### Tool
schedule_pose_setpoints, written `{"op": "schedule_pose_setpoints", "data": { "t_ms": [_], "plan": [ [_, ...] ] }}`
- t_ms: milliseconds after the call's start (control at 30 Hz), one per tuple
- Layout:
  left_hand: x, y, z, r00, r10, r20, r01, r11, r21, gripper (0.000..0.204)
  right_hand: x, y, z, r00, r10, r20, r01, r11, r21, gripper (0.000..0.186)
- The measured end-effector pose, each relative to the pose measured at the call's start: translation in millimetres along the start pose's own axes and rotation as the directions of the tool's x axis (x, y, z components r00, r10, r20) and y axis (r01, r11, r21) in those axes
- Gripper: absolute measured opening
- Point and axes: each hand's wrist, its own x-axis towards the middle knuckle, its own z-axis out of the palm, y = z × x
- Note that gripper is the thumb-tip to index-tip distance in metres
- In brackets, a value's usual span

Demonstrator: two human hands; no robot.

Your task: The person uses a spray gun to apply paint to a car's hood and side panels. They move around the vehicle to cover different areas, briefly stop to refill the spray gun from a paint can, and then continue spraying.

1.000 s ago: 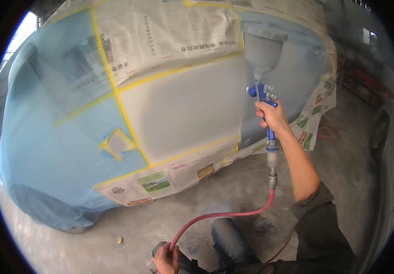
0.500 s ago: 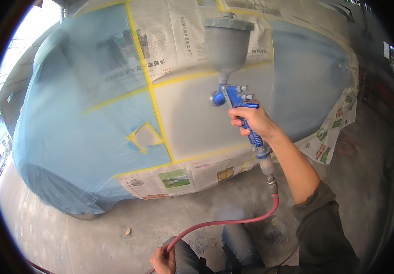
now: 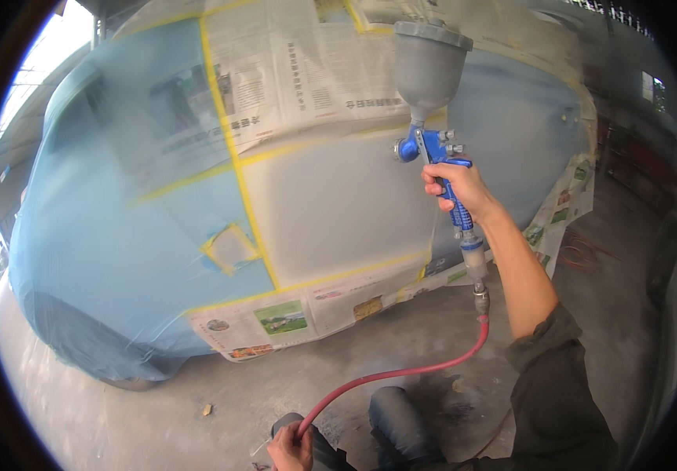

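Observation:
My right hand is closed around the grip of a blue spray gun, fingers at its trigger. A grey paint cup with a lid sits upright on top of the gun. From the fitting under the grip a red air hose curves down to the left. Low in the view, my left hand is closed around that hose. The nozzle points left, in front of an exposed grey car panel edged with yellow masking tape.
Blue plastic film covers the car's left part and also lies on its right. Newspaper sheets mask the area above, and more newspaper hangs below. Coiled red hose lies on the concrete floor at right. Haze hangs in the air.
The spray gun and my right hand have moved right across the panel. My view has shifted slightly, so the car sits further left. Both hands keep their hold.

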Motion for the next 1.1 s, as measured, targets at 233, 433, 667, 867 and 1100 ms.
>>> {"op": "schedule_pose_setpoints", "data": {
  "t_ms": [233, 433, 667, 867, 1100],
  "plan": [
    [4, 24, 15, 0.994, 0.108, 0.02, -0.105, 0.99, -0.098, 0.02, -3, -10, -54, 0.992, -0.016, -0.128, 0.011, 0.999, -0.044, 0.015],
    [3, 22, 21, 0.991, 0.12, 0.057, -0.117, 0.992, -0.054, 0.021, -1, -10, -91, 0.969, -0.047, -0.244, 0.04, 0.999, -0.033, 0.012],
    [5, 18, 21, 0.996, 0.083, 0.008, -0.082, 0.994, -0.078, 0.02, -1, -3, -121, 0.903, -0.081, -0.423, 0.039, 0.993, -0.107, 0.017],
    [18, -24, 3, 0.991, -0.067, -0.115, 0.067, 0.998, -0.012, 0.026, -40, 26, -95, 0.863, -0.117, -0.491, 0.148, 0.989, 0.024, 0.034],
    [22, -127, -15, 0.977, -0.117, -0.177, 0.138, 0.984, 0.112, 0.024, -135, 139, -48, 0.858, 0.055, -0.511, 0.076, 0.969, 0.233, 0.041]
  ]
}}
